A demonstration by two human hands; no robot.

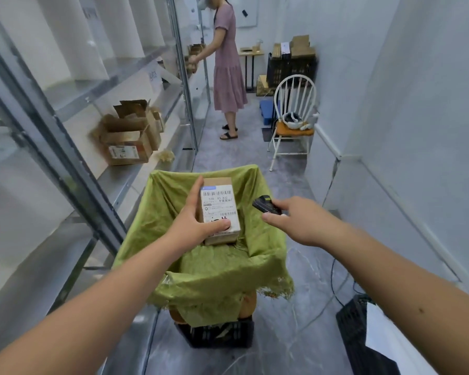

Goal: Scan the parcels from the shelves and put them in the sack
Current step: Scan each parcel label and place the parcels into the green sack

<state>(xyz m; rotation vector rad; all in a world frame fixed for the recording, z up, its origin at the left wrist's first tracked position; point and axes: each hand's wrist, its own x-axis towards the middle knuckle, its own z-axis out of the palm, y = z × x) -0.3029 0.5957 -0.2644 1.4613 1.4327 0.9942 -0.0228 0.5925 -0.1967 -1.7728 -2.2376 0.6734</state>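
My left hand (pixel 190 220) grips a small cardboard parcel (pixel 219 209) with a white barcode label facing up, held over the open green sack (pixel 266 263). My right hand (pixel 301 220) holds a small black scanner (pixel 266 206) just right of the parcel, its front end turned towards the label. The sack is draped over a container standing on a black crate (pixel 217 334) on the floor. Several open cardboard boxes (pixel 127 139) stand on the metal shelf (pixel 119 182) to the left.
Metal shelving runs along the left side of a narrow aisle. A person in a pink dress (pixel 228 66) stands at the shelves further down. A white chair (pixel 293 123) and a black crate (pixel 291 67) of boxes stand at the back right; another black crate (pixel 358 328) sits at the lower right.
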